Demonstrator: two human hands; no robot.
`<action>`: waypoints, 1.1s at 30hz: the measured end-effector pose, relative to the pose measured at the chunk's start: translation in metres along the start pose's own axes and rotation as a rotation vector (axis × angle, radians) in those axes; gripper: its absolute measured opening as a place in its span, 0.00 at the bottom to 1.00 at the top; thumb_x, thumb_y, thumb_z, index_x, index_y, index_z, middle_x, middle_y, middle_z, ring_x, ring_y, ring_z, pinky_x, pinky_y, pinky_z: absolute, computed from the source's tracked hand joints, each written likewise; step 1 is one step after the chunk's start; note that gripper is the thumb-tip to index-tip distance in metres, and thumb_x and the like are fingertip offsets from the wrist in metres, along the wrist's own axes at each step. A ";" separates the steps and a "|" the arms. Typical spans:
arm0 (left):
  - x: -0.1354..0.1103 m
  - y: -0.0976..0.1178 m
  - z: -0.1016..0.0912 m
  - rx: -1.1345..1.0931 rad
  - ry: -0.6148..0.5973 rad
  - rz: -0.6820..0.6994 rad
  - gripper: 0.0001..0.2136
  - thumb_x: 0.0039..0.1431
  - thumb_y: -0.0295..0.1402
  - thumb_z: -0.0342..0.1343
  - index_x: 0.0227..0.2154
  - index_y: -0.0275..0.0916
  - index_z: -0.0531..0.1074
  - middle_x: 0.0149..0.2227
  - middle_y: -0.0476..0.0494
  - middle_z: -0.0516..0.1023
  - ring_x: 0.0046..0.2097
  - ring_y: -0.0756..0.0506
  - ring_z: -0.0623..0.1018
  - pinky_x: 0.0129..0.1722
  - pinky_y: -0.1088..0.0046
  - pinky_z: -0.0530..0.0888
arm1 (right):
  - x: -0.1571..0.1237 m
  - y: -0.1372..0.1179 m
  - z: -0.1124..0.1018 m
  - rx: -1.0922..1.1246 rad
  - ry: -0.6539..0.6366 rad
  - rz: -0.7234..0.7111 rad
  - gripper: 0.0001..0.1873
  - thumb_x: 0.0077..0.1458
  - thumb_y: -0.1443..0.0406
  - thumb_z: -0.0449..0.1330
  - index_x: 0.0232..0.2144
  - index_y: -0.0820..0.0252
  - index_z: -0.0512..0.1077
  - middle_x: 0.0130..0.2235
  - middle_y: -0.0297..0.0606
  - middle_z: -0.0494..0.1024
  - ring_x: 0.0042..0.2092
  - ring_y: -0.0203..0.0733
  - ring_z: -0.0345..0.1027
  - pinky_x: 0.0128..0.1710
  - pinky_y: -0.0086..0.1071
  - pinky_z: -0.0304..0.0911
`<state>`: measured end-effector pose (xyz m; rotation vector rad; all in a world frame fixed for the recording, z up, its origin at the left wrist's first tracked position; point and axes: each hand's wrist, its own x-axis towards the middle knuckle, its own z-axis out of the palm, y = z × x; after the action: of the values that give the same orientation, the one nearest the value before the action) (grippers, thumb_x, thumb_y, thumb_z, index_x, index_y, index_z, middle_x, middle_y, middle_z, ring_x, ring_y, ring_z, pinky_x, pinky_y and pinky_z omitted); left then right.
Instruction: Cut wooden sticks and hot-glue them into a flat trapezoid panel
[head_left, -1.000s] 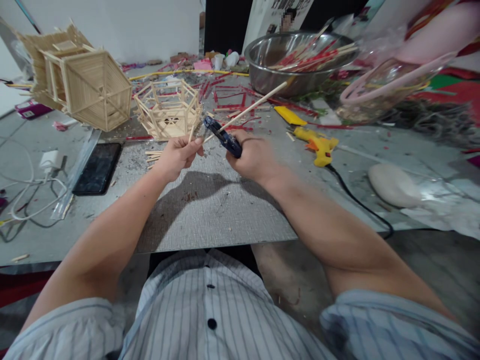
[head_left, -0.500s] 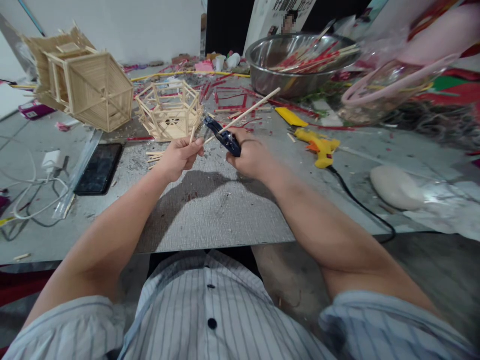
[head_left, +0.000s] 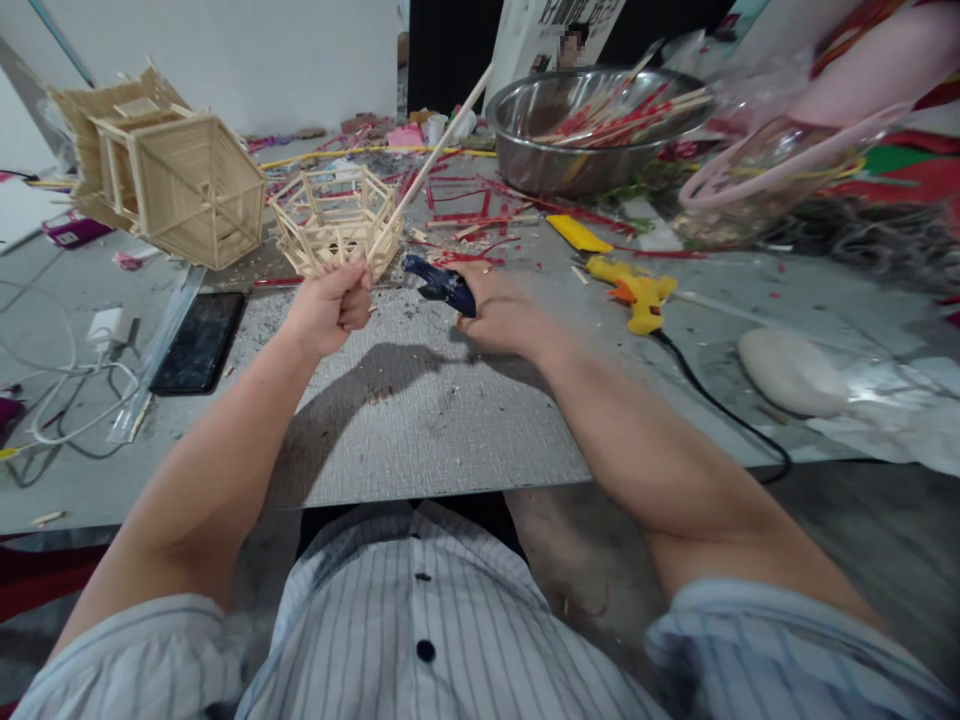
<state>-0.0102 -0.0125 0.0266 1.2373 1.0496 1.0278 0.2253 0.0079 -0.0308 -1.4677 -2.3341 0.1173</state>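
Note:
My left hand (head_left: 330, 308) is closed on a long thin wooden stick (head_left: 442, 140), which slants up and away to the right. Beyond that hand sits an open hexagonal frame (head_left: 337, 215) built of pale sticks, partly covered by the fingers. My right hand (head_left: 499, 310) grips dark blue cutting pliers (head_left: 442, 285) by the handles, the jaws pointing left. A gap lies between the pliers and the stick. At the far left, a larger stick-built model (head_left: 180, 190) rests tipped on its side, its hexagonal base facing me.
A yellow glue gun (head_left: 634, 290) with a black cord lies right of my right hand. Behind stands a steel bowl (head_left: 600, 170) holding red and pale sticks. A phone (head_left: 199, 342) and white charger (head_left: 109, 328) lie left. Red stick scraps (head_left: 461, 205) litter the back.
The long stick has left the pliers' jaws and swung more upright in my left hand, which has moved slightly left and closed tighter. My right hand stays nearly in place with the pliers.

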 end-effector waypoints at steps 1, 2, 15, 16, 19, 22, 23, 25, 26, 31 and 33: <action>0.000 0.000 -0.001 0.045 0.022 0.023 0.19 0.71 0.35 0.47 0.20 0.40 0.60 0.15 0.59 0.45 0.16 0.57 0.46 0.18 0.78 0.48 | 0.001 0.002 0.003 -0.035 -0.008 0.024 0.39 0.54 0.63 0.59 0.68 0.56 0.60 0.64 0.50 0.69 0.63 0.58 0.64 0.60 0.52 0.61; 0.001 0.000 -0.001 0.096 0.036 0.038 0.19 0.70 0.34 0.47 0.21 0.40 0.61 0.15 0.59 0.46 0.16 0.56 0.47 0.18 0.78 0.48 | 0.001 0.004 0.005 -0.070 -0.016 0.050 0.39 0.55 0.61 0.59 0.68 0.58 0.60 0.64 0.52 0.68 0.63 0.60 0.64 0.61 0.54 0.60; 0.006 -0.018 0.003 0.657 0.103 0.192 0.12 0.63 0.30 0.53 0.22 0.37 0.70 0.16 0.57 0.56 0.21 0.53 0.56 0.25 0.73 0.54 | -0.003 -0.006 -0.005 -0.161 -0.046 0.085 0.33 0.61 0.43 0.55 0.57 0.60 0.73 0.59 0.55 0.74 0.59 0.62 0.67 0.56 0.54 0.61; 0.006 -0.018 0.003 0.683 0.105 0.199 0.13 0.63 0.31 0.53 0.22 0.37 0.70 0.16 0.57 0.56 0.21 0.53 0.56 0.26 0.73 0.54 | -0.005 -0.010 -0.008 -0.149 0.023 0.081 0.29 0.65 0.45 0.51 0.52 0.59 0.75 0.54 0.53 0.77 0.55 0.59 0.70 0.53 0.50 0.64; 0.006 -0.019 0.004 0.739 0.115 0.203 0.14 0.62 0.34 0.53 0.21 0.37 0.70 0.16 0.56 0.57 0.21 0.53 0.57 0.26 0.72 0.55 | -0.012 -0.024 -0.019 -0.138 0.232 0.063 0.27 0.70 0.51 0.42 0.42 0.57 0.78 0.44 0.49 0.81 0.50 0.54 0.72 0.49 0.46 0.65; 0.005 -0.020 0.006 0.766 0.089 0.211 0.14 0.61 0.35 0.54 0.20 0.38 0.69 0.16 0.56 0.57 0.22 0.52 0.58 0.26 0.72 0.56 | -0.017 -0.033 -0.025 -0.171 0.346 -0.038 0.26 0.70 0.51 0.43 0.45 0.54 0.78 0.49 0.48 0.80 0.56 0.55 0.68 0.56 0.50 0.60; 0.004 -0.020 0.007 0.771 0.077 0.221 0.14 0.61 0.35 0.54 0.20 0.38 0.69 0.16 0.56 0.58 0.22 0.52 0.58 0.26 0.72 0.56 | -0.018 -0.034 -0.025 -0.177 0.360 -0.075 0.25 0.70 0.51 0.44 0.47 0.53 0.77 0.52 0.47 0.79 0.59 0.55 0.66 0.59 0.51 0.57; 0.002 -0.019 0.009 0.774 0.063 0.238 0.14 0.61 0.35 0.54 0.20 0.38 0.70 0.17 0.55 0.59 0.23 0.52 0.59 0.27 0.72 0.56 | -0.016 -0.033 -0.023 -0.183 0.358 -0.124 0.24 0.69 0.51 0.46 0.49 0.53 0.77 0.55 0.44 0.78 0.61 0.56 0.64 0.62 0.54 0.52; 0.001 -0.018 0.010 0.773 0.058 0.237 0.14 0.62 0.35 0.54 0.20 0.38 0.71 0.17 0.54 0.60 0.23 0.52 0.59 0.27 0.72 0.56 | -0.015 -0.031 -0.021 -0.182 0.343 -0.133 0.23 0.70 0.51 0.46 0.50 0.53 0.77 0.54 0.44 0.79 0.61 0.56 0.64 0.64 0.55 0.50; -0.004 -0.015 0.015 0.728 0.038 0.197 0.17 0.63 0.37 0.55 0.20 0.38 0.71 0.16 0.55 0.56 0.22 0.52 0.57 0.26 0.72 0.54 | -0.010 -0.023 -0.017 -0.145 0.273 -0.117 0.23 0.70 0.52 0.46 0.45 0.53 0.79 0.47 0.44 0.81 0.54 0.54 0.70 0.59 0.52 0.55; -0.004 -0.014 0.016 0.706 0.030 0.182 0.17 0.64 0.38 0.55 0.20 0.37 0.71 0.15 0.55 0.56 0.21 0.52 0.57 0.26 0.72 0.54 | -0.011 -0.022 -0.018 -0.142 0.291 -0.116 0.25 0.70 0.50 0.45 0.43 0.54 0.79 0.46 0.45 0.81 0.52 0.54 0.70 0.56 0.50 0.58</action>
<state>0.0051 -0.0207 0.0133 1.9159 1.4041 0.8301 0.2168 -0.0138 -0.0114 -1.3081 -2.2166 -0.2802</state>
